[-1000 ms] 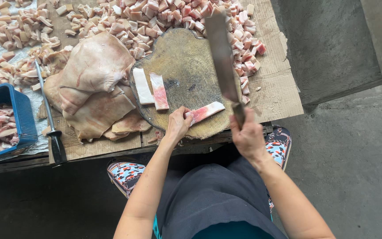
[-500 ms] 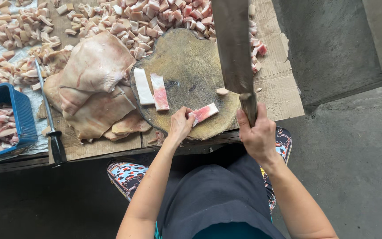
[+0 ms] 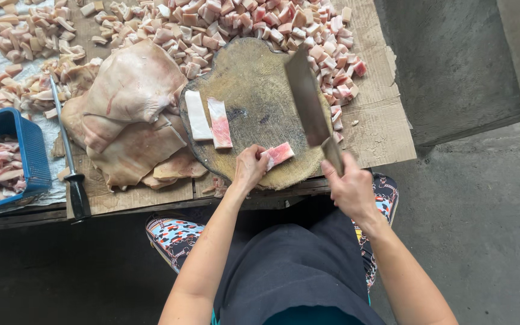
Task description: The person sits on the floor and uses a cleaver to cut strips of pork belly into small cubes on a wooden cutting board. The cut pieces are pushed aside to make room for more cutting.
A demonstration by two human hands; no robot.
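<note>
Left hand [image 3: 249,168] pins one meat strip [image 3: 278,154]; right hand [image 3: 349,188] grips one cleaver [image 3: 308,103]

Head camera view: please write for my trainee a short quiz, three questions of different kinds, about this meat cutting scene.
1. True or false: the right hand holds a cleaver.
2. What does the left hand press on the round chopping board? A) a meat strip B) the blue basket C) the sharpening steel
3. How many other strips lie on the board?

Key: 1 true; 2 A; 3 two.
</note>
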